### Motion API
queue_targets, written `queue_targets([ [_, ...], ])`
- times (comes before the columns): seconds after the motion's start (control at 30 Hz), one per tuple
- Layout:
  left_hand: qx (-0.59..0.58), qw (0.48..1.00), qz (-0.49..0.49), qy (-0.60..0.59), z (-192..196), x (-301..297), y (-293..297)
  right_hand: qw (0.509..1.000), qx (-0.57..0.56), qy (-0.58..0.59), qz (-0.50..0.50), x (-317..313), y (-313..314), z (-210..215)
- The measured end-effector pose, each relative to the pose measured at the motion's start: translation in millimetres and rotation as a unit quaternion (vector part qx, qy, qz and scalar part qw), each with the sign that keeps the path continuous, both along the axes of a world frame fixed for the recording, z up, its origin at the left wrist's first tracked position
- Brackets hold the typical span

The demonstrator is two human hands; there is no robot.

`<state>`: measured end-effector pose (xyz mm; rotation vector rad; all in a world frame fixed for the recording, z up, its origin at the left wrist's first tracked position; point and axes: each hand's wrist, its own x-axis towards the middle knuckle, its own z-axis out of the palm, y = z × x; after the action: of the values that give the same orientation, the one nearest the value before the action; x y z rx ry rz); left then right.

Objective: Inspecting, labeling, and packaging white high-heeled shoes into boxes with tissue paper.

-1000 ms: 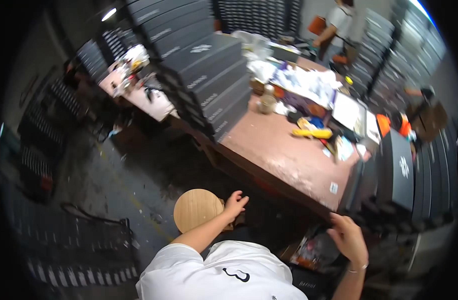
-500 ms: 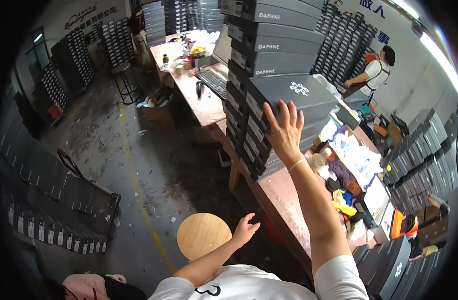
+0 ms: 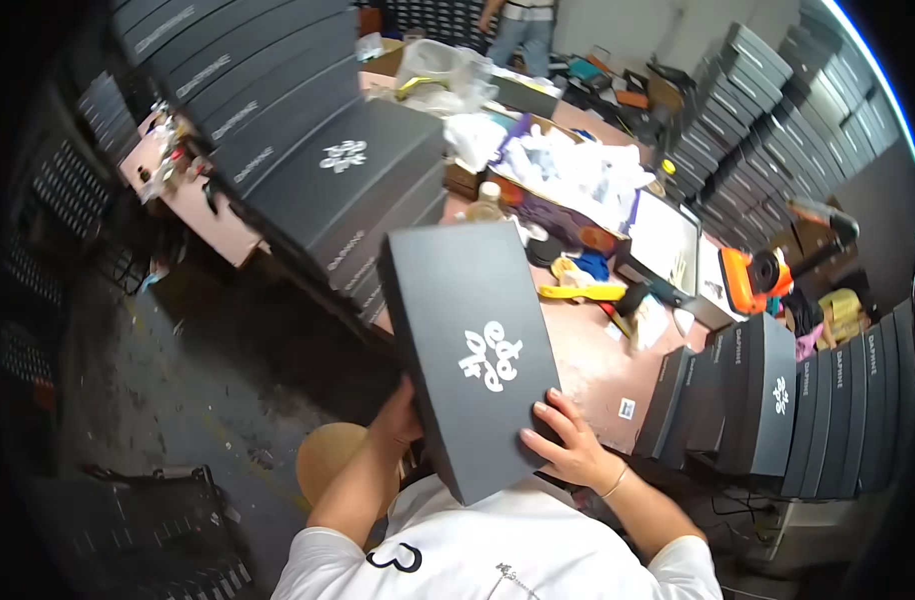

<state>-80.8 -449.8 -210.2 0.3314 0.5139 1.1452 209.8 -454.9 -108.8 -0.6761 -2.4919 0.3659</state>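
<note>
I hold a flat black box [image 3: 470,345] with a white emblem on its lid, tilted in front of my chest. My left hand [image 3: 398,420] grips its left edge from behind, mostly hidden by the box. My right hand [image 3: 568,440] clasps its lower right corner, fingers spread on the lid. A tall stack of the same black boxes [image 3: 308,160] stands on the pink table [image 3: 598,370] just beyond.
A round wooden stool [image 3: 328,455] sits below my left arm. More black boxes [image 3: 768,390] stand on end at the right. The table carries a cardboard box of white packing [image 3: 568,180], a bottle [image 3: 486,203], yellow items and an orange tape dispenser [image 3: 753,280]. Another person [image 3: 523,25] stands far back.
My right hand came down off the top of the stack, and my left hand left the stool. Both now hold a black box in front of me.
</note>
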Motion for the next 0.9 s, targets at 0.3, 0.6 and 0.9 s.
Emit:
queue_targets([
  [0.3,-0.112,0.894,-0.070,0.428,-112.4,97.7,101.0,0.801,-0.398,0.183,-0.408,65.2,26.5,-196.8],
  [0.6,-0.113,0.935,-0.156,0.298,-45.8,67.2,119.6,0.465,-0.669,0.497,-0.299,53.2,74.1,-78.5],
  [0.9,0.168,0.649,-0.125,0.731,-70.1,-38.7,195.3,0.876,-0.174,0.021,-0.450,-29.7,93.7,-111.8],
])
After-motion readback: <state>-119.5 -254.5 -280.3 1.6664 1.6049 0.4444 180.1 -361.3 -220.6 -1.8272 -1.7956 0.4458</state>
